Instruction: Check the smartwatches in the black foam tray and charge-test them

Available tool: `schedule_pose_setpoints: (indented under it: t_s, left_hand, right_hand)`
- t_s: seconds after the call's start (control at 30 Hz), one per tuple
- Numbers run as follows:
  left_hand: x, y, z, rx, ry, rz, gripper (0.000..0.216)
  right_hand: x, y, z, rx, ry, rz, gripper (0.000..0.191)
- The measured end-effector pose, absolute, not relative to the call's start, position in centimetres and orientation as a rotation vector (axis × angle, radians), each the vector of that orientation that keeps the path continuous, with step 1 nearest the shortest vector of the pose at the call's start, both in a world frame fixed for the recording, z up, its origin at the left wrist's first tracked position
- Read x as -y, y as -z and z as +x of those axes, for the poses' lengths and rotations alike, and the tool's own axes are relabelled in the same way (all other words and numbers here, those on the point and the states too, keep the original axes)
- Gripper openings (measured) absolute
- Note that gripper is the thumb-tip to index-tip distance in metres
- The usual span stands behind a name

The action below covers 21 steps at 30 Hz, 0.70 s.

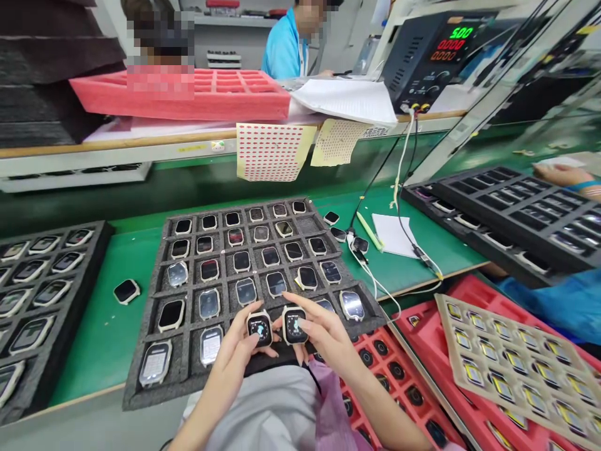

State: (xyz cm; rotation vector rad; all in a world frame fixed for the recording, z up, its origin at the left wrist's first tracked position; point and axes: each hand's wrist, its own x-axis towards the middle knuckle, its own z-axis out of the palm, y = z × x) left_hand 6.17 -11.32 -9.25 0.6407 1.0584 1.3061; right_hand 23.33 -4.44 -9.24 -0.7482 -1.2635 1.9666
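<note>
My left hand (235, 338) grips a smartwatch body (260, 328) without a strap, its screen lit and the thumb on the glass. A second lit smartwatch body (295, 325) is held in my right hand (323, 329), the thumb also touching its screen. Both watches are side by side over the near edge of a dark foam tray (188, 382). Rows of similar watch bodies sit in the tray's compartments, most with dark screens. One loose watch body (126, 291) lies on the green bench left of the tray.
Another foam tray of watches (106, 250) stands at left. Cables (375, 282), a green pen (370, 230) and white paper (397, 235) lie at right, near stacked black trays (507, 188). Red trays (375, 338) sit below. A co-worker's hand (563, 175) is at far right. A power supply (432, 59) stands on the shelf.
</note>
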Motion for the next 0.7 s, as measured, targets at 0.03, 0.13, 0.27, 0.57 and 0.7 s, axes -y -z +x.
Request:
schedule_pose_setpoints:
  t_s: [0.03, 0.13, 0.27, 0.57, 0.7]
  left_hand:
    - [11.4, 9.2, 6.1, -1.055, -1.294, 0.654, 0.044]
    - [11.5, 9.3, 5.8, -1.052, -1.283, 0.685, 0.045]
    - [11.9, 9.2, 5.6, -1.06, -1.317, 0.706, 0.045]
    - [12.2, 8.4, 4.9, -1.092, -1.346, 0.663, 0.051]
    - [12.1, 7.8, 4.8, -1.041, -1.312, 0.704, 0.047]
  right_hand:
    - [4.5, 9.1, 23.3, 1.269, -1.958, -0.757, 0.047]
    - [4.7, 8.6, 23.1, 1.297, -1.924, -0.789, 0.045]
    - [4.9, 8.1, 22.8, 1.355, -1.874, -0.848, 0.043]
    - [3.8, 7.7, 23.7, 1.842, -1.796, -0.772, 0.074]
    - [2.8, 6.9, 23.8, 2.412, -1.166, -0.853, 0.064]
